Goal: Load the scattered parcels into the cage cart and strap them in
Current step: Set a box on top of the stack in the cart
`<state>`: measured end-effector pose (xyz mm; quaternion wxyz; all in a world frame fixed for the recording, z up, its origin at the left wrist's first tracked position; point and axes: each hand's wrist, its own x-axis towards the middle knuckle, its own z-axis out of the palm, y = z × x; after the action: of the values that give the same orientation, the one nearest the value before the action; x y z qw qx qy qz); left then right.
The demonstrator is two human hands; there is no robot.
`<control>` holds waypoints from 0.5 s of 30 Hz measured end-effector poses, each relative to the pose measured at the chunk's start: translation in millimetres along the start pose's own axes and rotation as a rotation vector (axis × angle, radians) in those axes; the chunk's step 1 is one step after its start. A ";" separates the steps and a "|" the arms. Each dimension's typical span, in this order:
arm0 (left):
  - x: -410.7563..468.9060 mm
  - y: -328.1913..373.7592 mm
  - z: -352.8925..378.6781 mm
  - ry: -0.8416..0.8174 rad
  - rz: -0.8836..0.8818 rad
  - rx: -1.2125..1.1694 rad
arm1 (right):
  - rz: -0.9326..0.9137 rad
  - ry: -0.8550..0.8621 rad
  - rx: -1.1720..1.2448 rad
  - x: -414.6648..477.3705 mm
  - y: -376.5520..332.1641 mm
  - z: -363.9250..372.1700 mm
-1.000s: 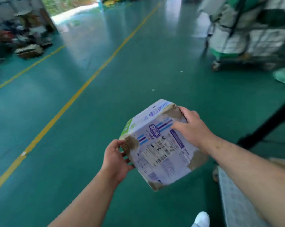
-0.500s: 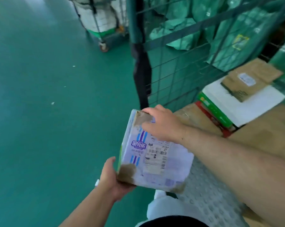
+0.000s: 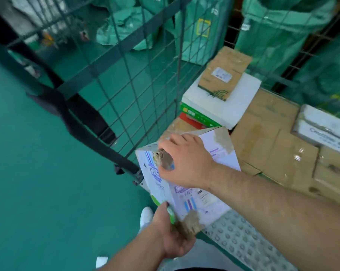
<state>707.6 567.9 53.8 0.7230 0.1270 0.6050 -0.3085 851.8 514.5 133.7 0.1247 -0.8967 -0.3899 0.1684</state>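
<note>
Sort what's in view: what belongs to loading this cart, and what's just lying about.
Job: white box, held by left hand and right hand; cage cart; black strap; stacked parcels inside.
Not the job: green sacks beyond the mesh; the person's white shoe.

Nothing reads cleanly: the purple logo and Chinese characters on the held box (image 3: 194, 202) are smeared, the white label (image 3: 221, 74) on the brown parcel (image 3: 230, 60) is illegible, and the grey word on the white carton (image 3: 321, 132) starts with C.
</note>
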 end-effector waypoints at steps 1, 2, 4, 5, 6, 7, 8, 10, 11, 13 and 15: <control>-2.3 6.1 4.6 -0.012 -0.026 0.000 | 0.028 0.011 -0.007 -0.9 3.7 -3.2; -3.9 15.0 9.5 -0.025 -0.046 0.004 | 0.072 0.032 -0.001 -2.2 6.2 -8.3; -5.6 33.8 18.3 -0.068 -0.076 0.013 | 0.151 0.087 0.036 -3.4 8.2 -14.8; -6.3 42.5 22.7 -0.101 -0.069 0.034 | 0.169 0.121 0.051 -3.6 8.6 -16.5; -7.4 50.1 27.6 -0.126 -0.051 0.074 | 0.175 0.161 0.060 -2.9 9.3 -17.8; -7.6 56.4 31.8 -0.146 -0.031 0.109 | 0.169 0.195 0.065 -1.3 10.3 -18.3; -6.3 59.7 35.5 -0.157 -0.021 0.133 | 0.159 0.221 0.075 0.1 11.7 -17.4; -2.2 64.1 43.9 -0.160 -0.004 0.162 | 0.164 0.288 0.056 3.2 11.3 -18.2; 1.9 63.3 48.4 -0.150 0.003 0.156 | 0.161 0.327 0.039 3.1 11.0 -18.3; 8.9 60.6 58.1 -0.175 0.029 0.159 | 0.131 0.386 0.014 -0.8 10.8 -17.7; 11.1 58.5 68.4 -0.195 0.071 0.186 | 0.107 0.416 -0.004 -7.6 10.7 -17.6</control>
<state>798.0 572.1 48.3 0.7738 0.1842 0.4958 -0.3484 861.0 500.1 147.5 0.1915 -0.9317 -0.3082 -0.0145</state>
